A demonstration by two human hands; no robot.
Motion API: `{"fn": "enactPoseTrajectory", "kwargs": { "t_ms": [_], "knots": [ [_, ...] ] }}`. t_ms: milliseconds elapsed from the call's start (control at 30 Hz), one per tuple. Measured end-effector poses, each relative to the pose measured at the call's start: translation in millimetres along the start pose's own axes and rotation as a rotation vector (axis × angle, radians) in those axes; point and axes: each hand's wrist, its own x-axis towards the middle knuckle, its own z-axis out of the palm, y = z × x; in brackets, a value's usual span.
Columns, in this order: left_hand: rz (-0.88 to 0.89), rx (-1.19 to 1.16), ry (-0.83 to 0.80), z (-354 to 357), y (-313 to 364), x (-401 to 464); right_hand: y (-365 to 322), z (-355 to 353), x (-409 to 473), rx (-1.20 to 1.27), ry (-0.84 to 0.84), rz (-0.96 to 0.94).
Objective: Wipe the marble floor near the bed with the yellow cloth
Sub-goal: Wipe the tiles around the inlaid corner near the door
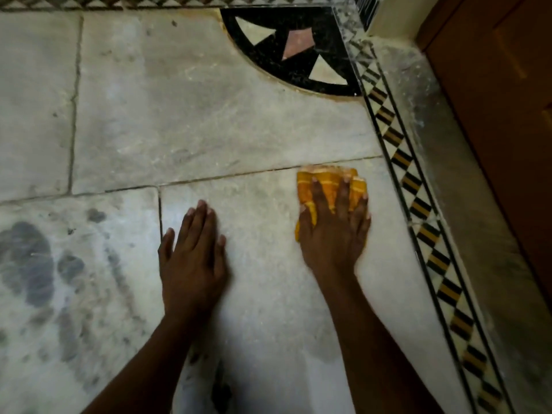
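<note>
Yellow cloth [330, 189] lies bunched on the marble floor [209, 121], pinned under the right hand [334, 231]. That hand is palm down with its fingers [343, 195] straight and spread across the fabric, pressing it flat rather than curling round it; the forearm reaches in from the lower right. The cloth sits just below a floor joint and near the patterned border strip [418, 204]. To the left and apart from it, the left hand [192, 258] rests flat on bare marble, fingers straight and close together, thumb out to the side, holding nothing. Brown wood panelling [507, 115] stands beyond the border, and a black inlay [298, 70] fills the far corner.
</note>
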Motion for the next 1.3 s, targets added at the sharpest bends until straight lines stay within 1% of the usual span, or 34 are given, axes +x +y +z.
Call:
{"fn": "enactPoseTrajectory", "kwargs": {
  "t_ms": [67,133,200,233,267,333,400,433,500,567,633,667,700,733,800,867,900,933,967,1000,1067,1133,1167,1200,1267,1300],
  "knots": [
    [0.009,0.01,0.003,0,2,-2,-2,-1,-32,-0.026,-0.013,-0.027],
    [0.016,0.013,-0.002,-1,1,0,-3,3,-49,-0.04,-0.029,-0.176],
    [0.018,0.014,0.004,0,1,2,5,4,-31,-0.048,-0.048,-0.351],
    [0.014,0.026,0.01,1,2,0,14,3,-18,-0.046,-0.068,-0.407],
    [0.017,0.026,0.021,1,2,0,25,-3,-6,-0.049,-0.06,-0.414],
    [0.017,0.029,0.016,0,2,2,57,-14,0,-0.03,-0.056,-0.286],
    [0.027,0.042,-0.001,2,2,1,79,-17,-27,-0.005,-0.033,-0.169],
    [0.021,0.05,0.001,2,2,0,80,-16,-49,-0.027,-0.026,-0.192],
    [0.027,0.043,-0.023,-1,3,3,74,-13,-95,-0.05,-0.052,-0.328],
    [0.025,0.036,-0.021,-5,4,0,68,-11,-108,-0.003,-0.075,-0.513],
    [0.048,0.03,-0.031,-5,4,1,64,-9,-78,0.001,-0.072,-0.691],
    [0.046,0.023,-0.032,-4,3,1,63,-8,-58,-0.035,-0.056,-0.746],
    [0.045,0.027,-0.022,-2,2,0,64,-8,-42,-0.063,-0.045,-0.754],
    [0.055,0.034,-0.009,-1,2,1,65,-10,-29,-0.085,-0.046,-0.712],
    [0.048,0.03,0.008,1,0,-2,76,-9,-29,-0.05,-0.055,-0.493],
    [0.069,0.007,0.01,-2,1,0,82,-7,-55,0.023,0.01,-0.284],
    [0.085,-0.01,-0.002,-2,1,-2,83,-5,-78,0.035,0.071,-0.245],
    [0.107,-0.022,0.0,-2,-1,-6,81,-4,-103,0.046,0.109,-0.264],
    [0.128,-0.03,-0.013,-2,-3,-10,75,1,-122,0.055,0.115,-0.326],
    [0.15,-0.024,-0.04,-2,-4,-15,68,2,-134,0.054,0.087,-0.406],
    [0.177,-0.004,-0.102,-2,1,-40,63,-2,-132,0.033,0.01,-0.57],
    [0.178,-0.001,-0.113,-2,2,-69,75,-9,-111,-0.076,-0.014,-0.656],
    [0.182,-0.004,-0.122,-3,1,-82,87,-13,-101,-0.092,0.013,-0.628],
    [0.189,0.002,-0.124,-5,1,-95,101,-17,-98,-0.056,0.049,-0.552],
    [0.195,0.013,-0.122,-6,0,-112,122,-22,-119,0.014,0.09,-0.313],
    [0.194,0.014,-0.117,-6,0,-114,124,-21,-142,0.013,0.111,-0.225]
  ]
}}
